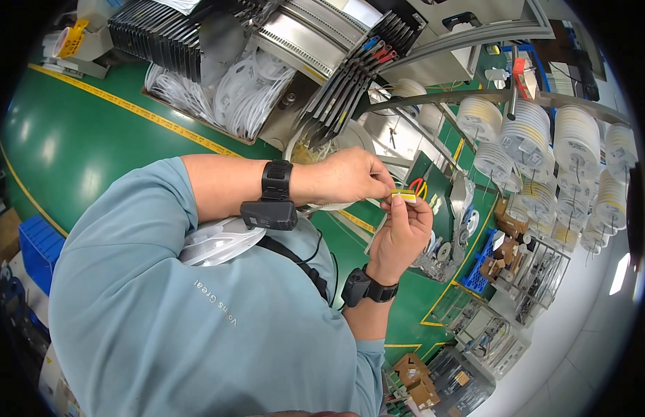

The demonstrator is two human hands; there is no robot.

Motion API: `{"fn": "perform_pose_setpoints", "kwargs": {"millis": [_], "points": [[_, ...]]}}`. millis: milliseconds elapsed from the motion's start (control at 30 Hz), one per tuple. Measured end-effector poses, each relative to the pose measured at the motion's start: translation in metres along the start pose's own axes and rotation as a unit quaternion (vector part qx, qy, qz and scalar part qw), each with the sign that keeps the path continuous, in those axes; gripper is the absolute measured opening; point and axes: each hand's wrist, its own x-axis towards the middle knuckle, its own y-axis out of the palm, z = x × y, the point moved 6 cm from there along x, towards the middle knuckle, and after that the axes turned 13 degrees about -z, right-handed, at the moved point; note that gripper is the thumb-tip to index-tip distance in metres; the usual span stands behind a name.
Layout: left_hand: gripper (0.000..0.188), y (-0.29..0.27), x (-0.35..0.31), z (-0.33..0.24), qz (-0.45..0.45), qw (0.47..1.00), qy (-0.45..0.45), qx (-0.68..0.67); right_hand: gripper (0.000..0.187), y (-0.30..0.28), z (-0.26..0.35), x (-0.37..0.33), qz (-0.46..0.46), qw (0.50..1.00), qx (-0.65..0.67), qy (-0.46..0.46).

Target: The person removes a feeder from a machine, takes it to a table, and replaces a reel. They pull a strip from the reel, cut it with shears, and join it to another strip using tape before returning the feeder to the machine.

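Both my hands meet in front of me over a small yellow-and-white strip (404, 196). My left hand (350, 174) pinches its left end between thumb and fingers. From below, my right hand (404, 233) grips the same strip, its thumb pressed on the face. A white plastic reel (222, 241) is tucked between my left arm and my body. A thin pale tape (326, 206) passes under my left wrist toward the hands; where it ends is hidden. Just behind my right fingertips shows a red-and-yellow looped handle (420, 186), its tool mostly covered.
A bin of white reels (253, 97) stands beyond my left arm, beside a row of black feeders (336, 104). Many-layered reel stacks (524, 135) hang at the right. A metal-framed machine (441, 42) is ahead. Blue crates (41, 247) and cartons (413, 375) sit on the floor's edges.
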Motion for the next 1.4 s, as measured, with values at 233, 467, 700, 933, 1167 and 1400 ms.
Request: {"fn": "perform_pose_setpoints", "kwargs": {"millis": [233,467,700,933,1167,1400], "points": [[0.024,-0.003,0.000,-0.005,0.002,1.000,0.004,0.017,0.014,0.002,-0.001,0.001,0.002,1.000,0.004,0.009],[0.023,0.001,0.001,0.005,0.006,0.999,-0.016,-0.029,0.014,0.002,-0.001,0.000,0.003,1.000,0.002,0.008],[0.021,0.004,-0.002,0.002,0.014,0.999,-0.033,-0.037,0.014,-0.001,0.000,-0.001,0.002,1.000,0.002,0.008],[0.019,0.007,-0.001,0.005,0.020,0.998,-0.027,-0.050,0.015,-0.002,0.002,-0.002,-0.015,1.000,0.010,0.019],[0.017,0.009,-0.003,-0.001,0.025,0.996,-0.053,-0.069,0.017,-0.002,0.001,-0.003,-0.006,0.999,0.006,0.039],[0.018,0.011,-0.003,-0.004,0.031,0.996,-0.028,-0.075,0.023,0.002,0.003,-0.004,-0.007,0.998,0.022,0.058]]}}
